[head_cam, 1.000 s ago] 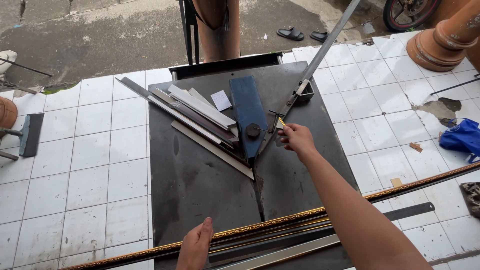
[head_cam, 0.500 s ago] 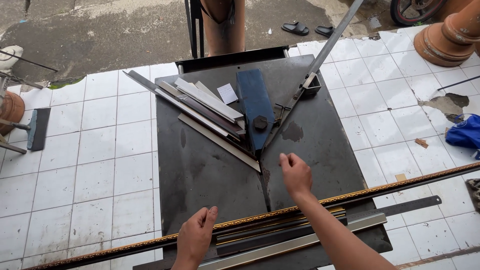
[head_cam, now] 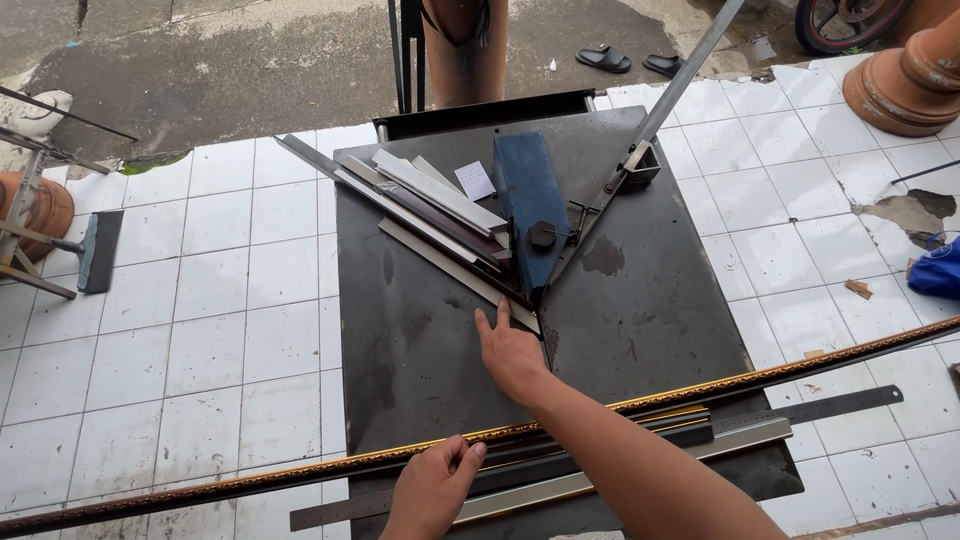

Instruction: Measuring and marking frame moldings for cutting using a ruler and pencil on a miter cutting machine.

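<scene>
- Left hand [head_cam: 432,487] at about 6 o'clock on the dark steel table [head_cam: 420,330]: fingers curled over the long gilt frame moulding [head_cam: 300,474], gripping it.
- Moulding lying across the table's near edge, long axis running from 8 o'clock up toward 2 o'clock, ends pointing past both sides.
- Right hand [head_cam: 510,352] flat, fingers spread open, resting just below the angled metal strips [head_cam: 440,225] at the blue cutter block [head_cam: 530,205].
- Best done, judging so: moulding kept pressed flat, fingertips clear of the blade point.
</scene>
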